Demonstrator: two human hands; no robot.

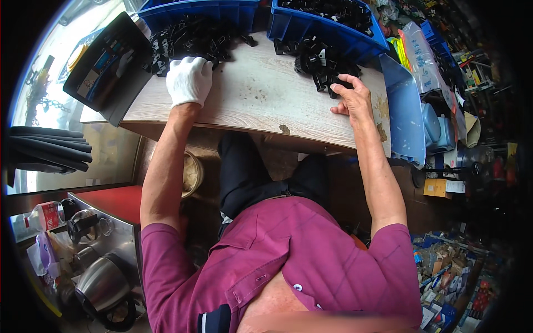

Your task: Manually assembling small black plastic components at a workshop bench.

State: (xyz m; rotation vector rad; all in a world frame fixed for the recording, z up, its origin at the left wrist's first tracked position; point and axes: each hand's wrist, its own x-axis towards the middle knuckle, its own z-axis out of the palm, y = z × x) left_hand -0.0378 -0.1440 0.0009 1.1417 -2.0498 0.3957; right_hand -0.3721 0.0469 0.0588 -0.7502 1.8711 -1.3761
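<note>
My left hand [190, 81], in a white knit glove, rests on the table at the near edge of a heap of small black plastic parts [191, 39]. Its fingers are curled under, and whatever they hold is hidden. At the near right end of a smaller heap of black plastic parts [313, 61], my bare right hand [354, 100] bends its thumb and forefinger around a black plastic part [328, 84]. Its other fingers are partly curled below. A few pale pieces show among the black parts.
Two blue bins [366, 47] stand along the table's far side, the right one filled with black parts. A tablet [108, 66] leans at the left. A blue panel [403, 111] borders the table's right edge. Beside me at lower left is a steel kettle [105, 283].
</note>
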